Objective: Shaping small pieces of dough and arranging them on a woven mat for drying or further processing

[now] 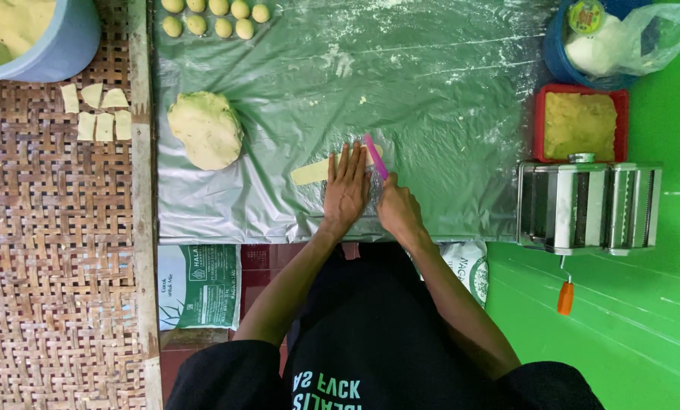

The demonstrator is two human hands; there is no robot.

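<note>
At the far left a pale blue plastic tub (47, 45) of yellowish dough is sitting on a woven, basket-textured mat (51, 250), with six small flat dough squares (95, 114) lying just near of it. To the right, a crinkled, flour-dusted plastic sheet (431, 83) is covering the surface. On its far left corner small smooth dough balls (217, 17) are lying in two rows, and nearer, a lumpy, rounded mound of pale dough (205, 129) is resting.

In the middle of the sheet's near edge, a thin flat dough strip (311, 172) is lying crosswise. The left hand (346, 190) is pressing flat on the strip's right part, fingers straight and slightly spread, its grip closed on nothing. Just beside it, the right hand (398, 209) is pinching a slim pink plastic tool (375, 156), which is slanting away over the strip's right end.

Further right, a red rectangular tray (541, 114) is holding coarse yellow crumbly filling, with a blue bowl (556, 53) and a clear bag beyond it. Near of the tray, a shiny metal pasta roller (589, 205) with an orange-handled crank is standing on a glossy green cover (643, 334).
</note>
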